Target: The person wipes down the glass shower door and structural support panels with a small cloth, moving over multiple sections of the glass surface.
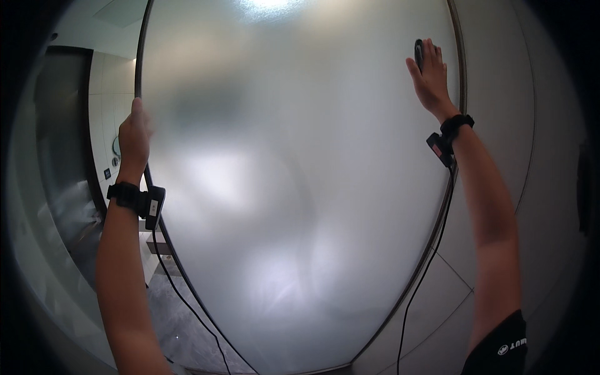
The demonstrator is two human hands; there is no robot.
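Note:
A tall frosted glass panel point(300, 187) in a dark frame fills the view before me. My left hand point(135, 138) is wrapped around the left edge of its frame point(139, 70), thumb pointing up; the fingers behind are blurred. High on the right side of the glass, my right hand point(433, 82) lies nearly flat over a small black pad point(418, 52), holding it against the surface. Most of the pad is hidden under the fingers, so its exact kind cannot be told.
Black wrist-worn devices point(154, 207) trail cables point(424, 281) down along both arms. Left of the panel is an opening with a grey marble-look floor point(187, 323) and a dark-framed glass door point(65, 154). Large pale tiles point(497, 117) cover the wall at right.

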